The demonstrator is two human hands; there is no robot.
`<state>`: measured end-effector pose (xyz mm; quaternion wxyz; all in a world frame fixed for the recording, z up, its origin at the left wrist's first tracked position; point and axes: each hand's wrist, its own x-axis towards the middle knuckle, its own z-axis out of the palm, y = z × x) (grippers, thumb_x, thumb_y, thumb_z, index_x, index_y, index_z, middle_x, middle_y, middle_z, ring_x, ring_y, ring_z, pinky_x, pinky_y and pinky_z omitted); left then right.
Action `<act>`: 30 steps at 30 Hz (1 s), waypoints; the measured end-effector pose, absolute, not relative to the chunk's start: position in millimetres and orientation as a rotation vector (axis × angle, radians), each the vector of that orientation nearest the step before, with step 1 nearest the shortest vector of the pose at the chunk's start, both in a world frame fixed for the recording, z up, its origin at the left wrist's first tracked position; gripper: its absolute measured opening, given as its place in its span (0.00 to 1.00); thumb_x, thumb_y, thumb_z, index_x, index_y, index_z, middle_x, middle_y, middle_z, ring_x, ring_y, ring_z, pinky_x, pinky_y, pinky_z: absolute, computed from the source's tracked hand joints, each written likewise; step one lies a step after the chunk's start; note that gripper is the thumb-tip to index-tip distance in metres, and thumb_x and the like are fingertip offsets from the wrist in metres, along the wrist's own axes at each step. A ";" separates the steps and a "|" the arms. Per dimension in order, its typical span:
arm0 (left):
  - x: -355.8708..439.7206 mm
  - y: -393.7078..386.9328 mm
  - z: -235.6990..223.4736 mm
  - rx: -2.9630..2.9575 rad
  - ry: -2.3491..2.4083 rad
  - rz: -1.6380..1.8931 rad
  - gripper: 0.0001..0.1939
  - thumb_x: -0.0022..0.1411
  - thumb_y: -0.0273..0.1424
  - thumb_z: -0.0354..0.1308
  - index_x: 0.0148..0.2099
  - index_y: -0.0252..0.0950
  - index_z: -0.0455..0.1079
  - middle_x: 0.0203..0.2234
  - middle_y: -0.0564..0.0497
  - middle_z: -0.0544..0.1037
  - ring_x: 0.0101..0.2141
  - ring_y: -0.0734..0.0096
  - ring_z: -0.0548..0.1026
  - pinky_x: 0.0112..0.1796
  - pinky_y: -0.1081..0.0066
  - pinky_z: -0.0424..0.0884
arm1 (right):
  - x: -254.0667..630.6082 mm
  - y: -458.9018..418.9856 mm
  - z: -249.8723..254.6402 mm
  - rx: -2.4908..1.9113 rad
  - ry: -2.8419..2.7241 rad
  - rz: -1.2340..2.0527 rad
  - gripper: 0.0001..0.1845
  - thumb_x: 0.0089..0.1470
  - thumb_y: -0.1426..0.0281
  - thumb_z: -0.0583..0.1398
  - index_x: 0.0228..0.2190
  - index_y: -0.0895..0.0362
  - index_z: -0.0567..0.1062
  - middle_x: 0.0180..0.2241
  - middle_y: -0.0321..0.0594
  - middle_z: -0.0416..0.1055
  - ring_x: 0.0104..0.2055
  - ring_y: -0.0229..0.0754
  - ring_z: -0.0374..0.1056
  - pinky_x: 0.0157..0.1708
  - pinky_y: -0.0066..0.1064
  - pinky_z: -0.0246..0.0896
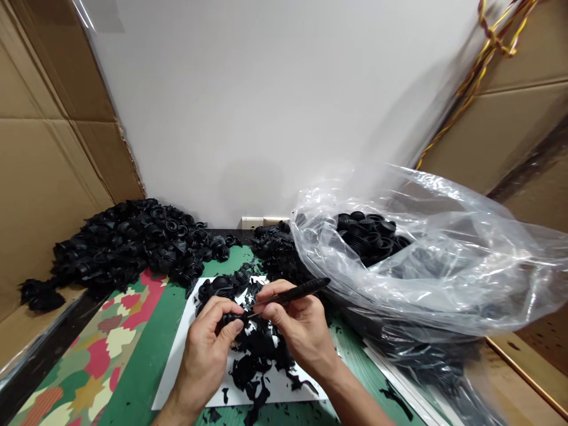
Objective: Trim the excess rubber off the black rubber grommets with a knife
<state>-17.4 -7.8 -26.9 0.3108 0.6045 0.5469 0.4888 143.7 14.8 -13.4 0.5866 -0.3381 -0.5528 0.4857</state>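
Observation:
My left hand (208,343) is closed round a small black ribbed rubber part (233,319), held over a white sheet (177,361). My right hand (297,322) grips a thin black knife-like tool (302,290) like a pen, its tip touching the part between my hands. Black rubber trimmings (257,361) lie scattered on the white sheet under both hands. A few more black parts (222,287) sit just beyond my fingers.
A large heap of black ribbed parts (128,242) lies at the back left. A clear plastic bag (426,260) holding more of them fills the right side. Cardboard walls (44,177) stand left and right; a green patterned mat (110,349) covers the table.

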 end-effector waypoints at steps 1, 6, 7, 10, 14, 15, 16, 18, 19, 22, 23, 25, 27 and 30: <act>-17.2 -7.9 -26.8 1.596 1.444 1.288 0.04 0.54 0.31 0.57 0.33 0.40 0.73 0.31 0.51 0.72 0.26 0.70 0.70 0.24 0.74 0.67 | 142.8 13.6 -14.1 -0.795 -1.322 1.089 0.09 0.48 0.63 0.64 0.27 0.57 0.77 0.27 0.39 0.72 0.28 0.40 0.68 0.29 0.30 0.63; -16.0 -7.6 -26.0 1.605 1.437 1.294 0.04 0.54 0.30 0.57 0.32 0.40 0.73 0.30 0.52 0.72 0.27 0.69 0.70 0.26 0.73 0.67 | 139.2 10.9 -16.5 -0.787 -1.394 0.966 0.07 0.49 0.66 0.63 0.26 0.57 0.76 0.25 0.38 0.72 0.27 0.39 0.67 0.28 0.29 0.61; -15.8 -7.4 -25.8 1.605 1.434 1.294 0.04 0.54 0.30 0.57 0.32 0.40 0.73 0.30 0.52 0.73 0.28 0.68 0.71 0.27 0.73 0.67 | 138.8 10.9 -16.6 -0.785 -1.402 0.957 0.07 0.49 0.66 0.63 0.26 0.57 0.76 0.25 0.38 0.72 0.27 0.39 0.67 0.28 0.29 0.61; -15.2 -7.2 -25.2 1.605 1.433 1.293 0.04 0.54 0.30 0.57 0.32 0.40 0.73 0.29 0.52 0.73 0.28 0.68 0.71 0.28 0.73 0.67 | 138.8 11.7 -15.9 -0.787 -1.425 0.927 0.07 0.49 0.65 0.63 0.26 0.57 0.77 0.25 0.38 0.72 0.27 0.40 0.67 0.28 0.29 0.62; -15.0 -7.4 -26.5 1.611 1.442 1.296 0.03 0.54 0.30 0.58 0.32 0.40 0.73 0.29 0.52 0.72 0.29 0.68 0.71 0.29 0.73 0.68 | 139.0 11.4 -13.5 -0.784 -1.469 0.853 0.08 0.51 0.65 0.63 0.25 0.57 0.76 0.24 0.39 0.72 0.27 0.39 0.67 0.28 0.29 0.61; -15.1 -7.4 -27.3 1.612 1.445 1.292 0.03 0.54 0.30 0.58 0.32 0.40 0.73 0.29 0.52 0.72 0.29 0.68 0.71 0.29 0.73 0.68 | 138.4 10.6 -13.2 -0.784 -1.483 0.825 0.09 0.52 0.65 0.62 0.25 0.57 0.76 0.24 0.39 0.72 0.26 0.39 0.67 0.27 0.29 0.61; -15.2 -7.5 -28.3 1.615 1.446 1.287 0.03 0.54 0.30 0.58 0.32 0.40 0.73 0.30 0.51 0.73 0.29 0.68 0.71 0.29 0.73 0.68 | 137.5 9.6 -13.2 -0.778 -1.501 0.793 0.09 0.53 0.65 0.61 0.25 0.57 0.76 0.24 0.38 0.72 0.26 0.39 0.67 0.27 0.28 0.61; -15.4 -7.5 -30.2 1.627 1.437 1.284 0.03 0.54 0.31 0.59 0.32 0.40 0.73 0.30 0.51 0.73 0.29 0.68 0.71 0.28 0.73 0.68 | 135.4 7.1 -14.1 -0.736 -1.556 0.693 0.09 0.54 0.66 0.60 0.26 0.57 0.75 0.23 0.39 0.71 0.25 0.38 0.67 0.25 0.28 0.61; -15.3 -7.6 -30.8 1.634 1.428 1.286 0.03 0.54 0.32 0.59 0.32 0.39 0.73 0.30 0.51 0.73 0.29 0.68 0.71 0.28 0.73 0.68 | 134.8 6.3 -15.0 -0.697 -1.595 0.623 0.09 0.55 0.67 0.59 0.26 0.57 0.74 0.24 0.39 0.71 0.25 0.38 0.67 0.24 0.27 0.61; -14.6 -8.2 -30.8 1.648 1.400 1.299 0.04 0.54 0.32 0.59 0.31 0.39 0.73 0.29 0.51 0.72 0.29 0.68 0.71 0.27 0.73 0.68 | 137.7 8.7 -18.6 -0.631 -1.677 0.391 0.06 0.56 0.72 0.58 0.28 0.57 0.74 0.25 0.40 0.72 0.26 0.38 0.68 0.26 0.28 0.63; -14.2 -8.3 -30.2 1.644 1.400 1.307 0.04 0.54 0.32 0.58 0.31 0.39 0.73 0.29 0.51 0.72 0.28 0.68 0.71 0.27 0.73 0.68 | 140.5 11.7 -19.8 -0.660 -1.657 0.340 0.05 0.55 0.73 0.58 0.28 0.57 0.74 0.25 0.40 0.72 0.27 0.39 0.68 0.27 0.28 0.64; -13.5 -8.4 -28.8 1.626 1.407 1.326 0.04 0.53 0.31 0.58 0.31 0.39 0.73 0.30 0.51 0.72 0.27 0.69 0.70 0.25 0.73 0.67 | 147.4 20.2 -22.4 -0.792 -1.528 0.346 0.05 0.54 0.71 0.59 0.26 0.56 0.73 0.25 0.40 0.72 0.27 0.39 0.69 0.28 0.29 0.65; -13.3 -7.9 -27.6 1.613 1.418 1.348 0.04 0.53 0.31 0.58 0.31 0.39 0.73 0.30 0.51 0.72 0.27 0.69 0.70 0.24 0.73 0.67 | 153.4 29.6 -25.1 -0.931 -1.359 0.534 0.08 0.53 0.66 0.59 0.25 0.57 0.73 0.22 0.38 0.72 0.25 0.39 0.69 0.26 0.29 0.64; -13.9 -6.6 -27.3 1.623 1.423 1.376 0.04 0.52 0.30 0.58 0.31 0.39 0.74 0.31 0.50 0.72 0.29 0.68 0.71 0.27 0.72 0.69 | 155.5 38.7 -29.2 -1.014 -1.234 1.007 0.17 0.52 0.57 0.58 0.22 0.58 0.69 0.14 0.33 0.66 0.16 0.35 0.62 0.18 0.26 0.57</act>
